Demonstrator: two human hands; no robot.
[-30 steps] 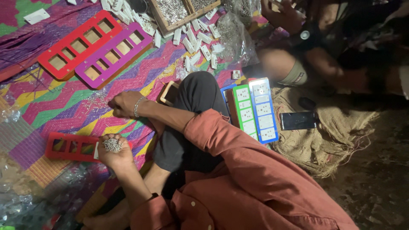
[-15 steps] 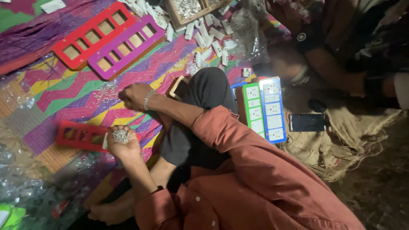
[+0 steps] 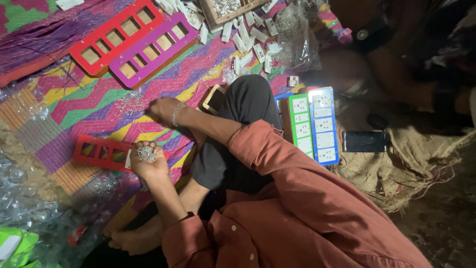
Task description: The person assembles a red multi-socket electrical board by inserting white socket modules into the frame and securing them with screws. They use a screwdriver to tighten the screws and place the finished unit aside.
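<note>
My left hand (image 3: 148, 163) is cupped palm up and holds a small heap of silver screws (image 3: 147, 153). It hovers over the end of a short red plastic frame (image 3: 96, 151) lying on the striped woven mat (image 3: 74, 114). My right hand (image 3: 163, 110), with a bracelet on the wrist, rests fingers down on the mat beside a loose scatter of screws (image 3: 130, 101). Its fingertips are hidden. My bent knee in dark trousers (image 3: 248, 104) lies between my two arms.
A long red frame (image 3: 116, 34) and a purple frame (image 3: 153, 49) lie at the top. White switch parts (image 3: 248, 39) surround a wooden tray (image 3: 213, 15). Green (image 3: 302, 129) and blue (image 3: 325, 124) socket panels, a phone (image 3: 364, 141) and burlap (image 3: 406, 168) lie right. Another person (image 3: 396, 49) sits top right.
The view has drifted, so the mat sits higher and further right in the picture. Both hands keep nearly the same places over the mat; the left still holds the screws.
</note>
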